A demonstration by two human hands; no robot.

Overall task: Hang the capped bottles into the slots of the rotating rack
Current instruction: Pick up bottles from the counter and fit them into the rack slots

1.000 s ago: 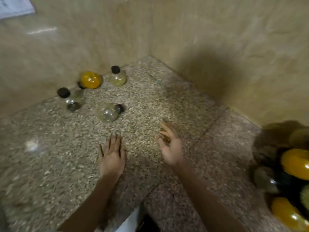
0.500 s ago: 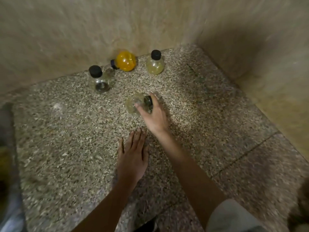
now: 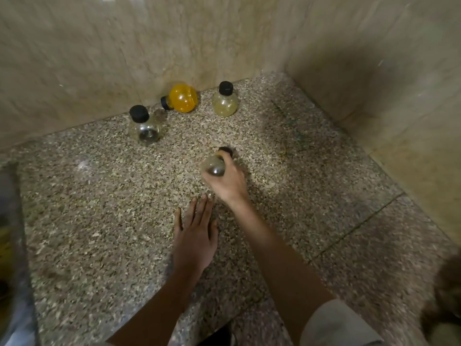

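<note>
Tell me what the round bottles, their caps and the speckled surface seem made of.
Upright round clear bottle: glossy transparent plastic, possibly glass; the surface shows through it. Black cap: matte, probably plastic. Speckled grey-brown surface: granite-like stone, by its grain, faintly polished.

Bench (image 3: pixel 99 221): speckled granite; seam line (image 3: pixel 356 224) nr rt edge.
Walls (image 3: pixel 124 46): beige marble, meet at far rt corner.
Grey obj. (image 3: pixel 15 270): lt edge, blurred, unident.
</note>
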